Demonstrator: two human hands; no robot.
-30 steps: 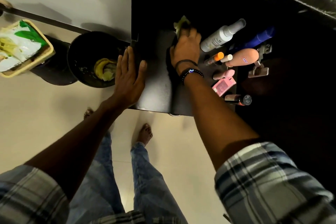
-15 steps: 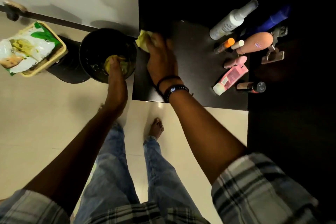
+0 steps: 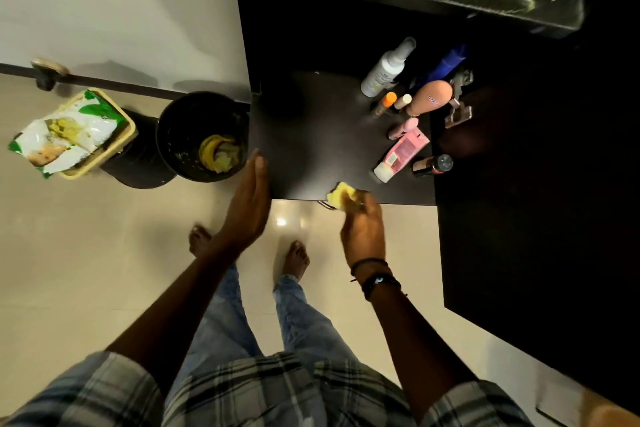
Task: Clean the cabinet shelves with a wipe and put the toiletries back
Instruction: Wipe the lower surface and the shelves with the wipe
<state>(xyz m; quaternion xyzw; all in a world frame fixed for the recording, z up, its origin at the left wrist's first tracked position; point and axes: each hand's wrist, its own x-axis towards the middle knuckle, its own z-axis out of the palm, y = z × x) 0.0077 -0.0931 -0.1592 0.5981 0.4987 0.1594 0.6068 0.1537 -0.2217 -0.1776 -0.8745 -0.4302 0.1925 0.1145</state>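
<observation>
Head view: right hand point(image 3: 363, 230) grips a crumpled yellow wipe point(image 3: 341, 194) at the front edge of the dark shelf point(image 3: 311, 135). Left hand point(image 3: 249, 204), fingers straight, is beside a round black bin point(image 3: 173, 135). Plastic toiletry bottles point(image 3: 403, 149) crowd the shelf's right.

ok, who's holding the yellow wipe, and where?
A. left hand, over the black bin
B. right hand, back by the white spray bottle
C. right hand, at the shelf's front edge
C: the right hand grips the yellow wipe at the front edge of the dark shelf; the left hand holds nothing.
</observation>
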